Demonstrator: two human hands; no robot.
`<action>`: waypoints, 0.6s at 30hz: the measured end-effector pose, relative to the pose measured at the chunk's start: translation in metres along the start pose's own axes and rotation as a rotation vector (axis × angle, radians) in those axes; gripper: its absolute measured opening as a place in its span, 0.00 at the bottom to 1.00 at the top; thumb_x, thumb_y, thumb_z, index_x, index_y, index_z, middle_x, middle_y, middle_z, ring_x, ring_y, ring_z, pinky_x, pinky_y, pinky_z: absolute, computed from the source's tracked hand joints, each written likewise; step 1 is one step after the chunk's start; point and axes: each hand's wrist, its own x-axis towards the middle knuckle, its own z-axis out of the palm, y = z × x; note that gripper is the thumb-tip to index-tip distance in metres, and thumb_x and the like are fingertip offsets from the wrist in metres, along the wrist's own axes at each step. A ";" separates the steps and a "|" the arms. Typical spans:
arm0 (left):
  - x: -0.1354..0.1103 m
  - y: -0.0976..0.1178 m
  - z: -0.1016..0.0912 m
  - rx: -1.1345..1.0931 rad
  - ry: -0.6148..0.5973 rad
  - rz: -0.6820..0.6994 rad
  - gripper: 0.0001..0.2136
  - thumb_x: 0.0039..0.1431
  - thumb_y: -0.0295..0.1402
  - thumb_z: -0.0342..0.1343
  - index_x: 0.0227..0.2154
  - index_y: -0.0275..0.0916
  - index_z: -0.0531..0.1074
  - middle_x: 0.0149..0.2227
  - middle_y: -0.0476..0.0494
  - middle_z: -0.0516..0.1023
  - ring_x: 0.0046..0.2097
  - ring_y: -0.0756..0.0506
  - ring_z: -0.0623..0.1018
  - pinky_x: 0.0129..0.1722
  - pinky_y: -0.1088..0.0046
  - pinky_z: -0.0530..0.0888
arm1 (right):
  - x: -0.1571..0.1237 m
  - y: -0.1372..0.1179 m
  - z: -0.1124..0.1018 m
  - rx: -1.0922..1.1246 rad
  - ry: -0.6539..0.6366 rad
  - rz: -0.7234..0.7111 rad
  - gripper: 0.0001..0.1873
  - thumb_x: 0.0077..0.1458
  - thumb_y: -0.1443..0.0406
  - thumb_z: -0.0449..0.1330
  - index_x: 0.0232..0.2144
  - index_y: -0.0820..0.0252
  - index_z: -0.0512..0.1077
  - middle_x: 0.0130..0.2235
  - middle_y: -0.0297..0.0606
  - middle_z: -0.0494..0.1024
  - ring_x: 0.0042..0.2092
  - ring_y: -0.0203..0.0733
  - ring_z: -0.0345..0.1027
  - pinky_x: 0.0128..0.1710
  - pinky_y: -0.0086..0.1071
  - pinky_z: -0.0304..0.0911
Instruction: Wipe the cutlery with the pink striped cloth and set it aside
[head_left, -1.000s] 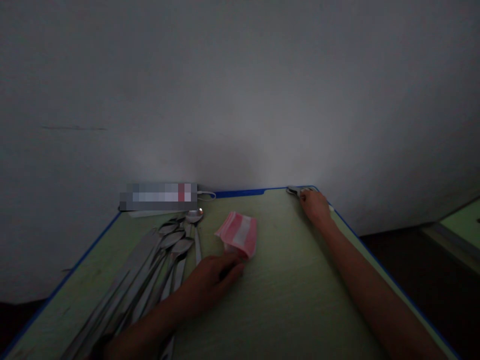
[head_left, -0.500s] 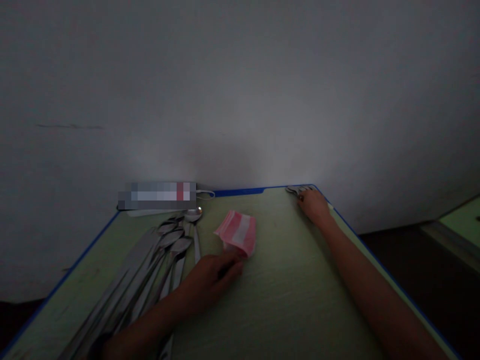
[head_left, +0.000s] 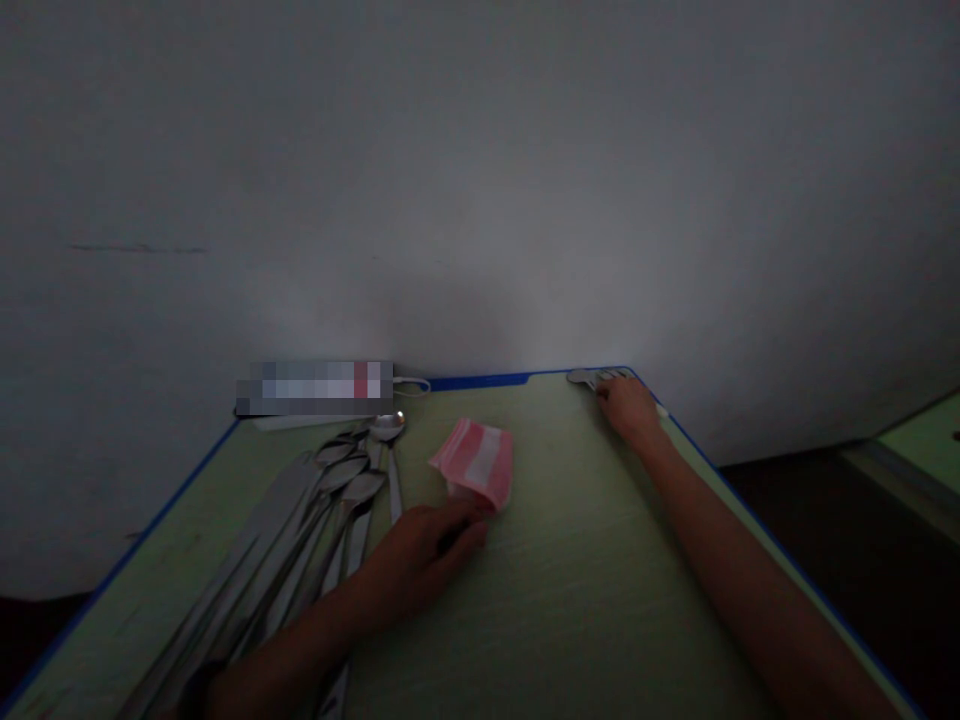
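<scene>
My left hand (head_left: 431, 555) is over the middle of the table, its thumb and fingers closed at the near edge of a pink-and-white striped cloth (head_left: 480, 460). The cloth is folded, and its far part stands out from the fingers. At the far right corner, my right hand (head_left: 628, 405) is closed over metal forks (head_left: 613, 375); their tines show beyond the knuckles and the fingers hide most of the rest. A rounded metal end (head_left: 579, 377) sticks out to the left of that hand. Left of my left forearm lie several metal spoons (head_left: 360, 488) with long handles.
A pale green table (head_left: 570, 560) with a blue edge stands against a grey wall (head_left: 480, 200). At the back left is a blurred-out box-like object (head_left: 319, 390) with a white cable (head_left: 416, 383). Flat metal utensils (head_left: 277, 500) lie beside the spoons.
My right hand has shifted very slightly, and the rounded metal end beside it lies a little farther left. The left hand and the cloth are almost unmoved.
</scene>
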 end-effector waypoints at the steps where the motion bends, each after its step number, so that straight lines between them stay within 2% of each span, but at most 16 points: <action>1: 0.000 0.000 0.000 -0.002 -0.005 -0.002 0.14 0.61 0.38 0.39 0.28 0.37 0.66 0.27 0.50 0.68 0.27 0.51 0.67 0.27 0.77 0.61 | 0.000 0.000 0.000 0.000 0.012 0.008 0.16 0.55 0.65 0.47 0.40 0.58 0.73 0.41 0.44 0.75 0.46 0.44 0.66 0.44 0.35 0.58; 7: 0.001 0.000 0.000 -0.018 -0.012 -0.006 0.14 0.61 0.38 0.39 0.29 0.36 0.67 0.27 0.50 0.68 0.28 0.51 0.67 0.28 0.77 0.62 | -0.002 -0.002 0.001 0.002 0.069 0.036 0.16 0.55 0.64 0.48 0.42 0.54 0.73 0.42 0.42 0.74 0.46 0.43 0.66 0.44 0.34 0.59; 11: 0.000 -0.002 0.001 -0.015 0.012 0.001 0.14 0.61 0.37 0.40 0.26 0.36 0.65 0.25 0.51 0.67 0.26 0.52 0.66 0.26 0.78 0.60 | -0.002 -0.003 0.001 0.000 0.073 0.037 0.16 0.55 0.62 0.49 0.40 0.53 0.73 0.42 0.42 0.75 0.45 0.43 0.67 0.43 0.34 0.59; 18: 0.000 -0.005 0.003 0.002 0.009 -0.004 0.13 0.61 0.37 0.40 0.28 0.37 0.66 0.26 0.51 0.67 0.27 0.52 0.67 0.27 0.77 0.60 | -0.002 -0.002 -0.003 -0.003 0.078 0.039 0.15 0.54 0.62 0.51 0.42 0.51 0.73 0.42 0.41 0.75 0.44 0.44 0.67 0.42 0.34 0.60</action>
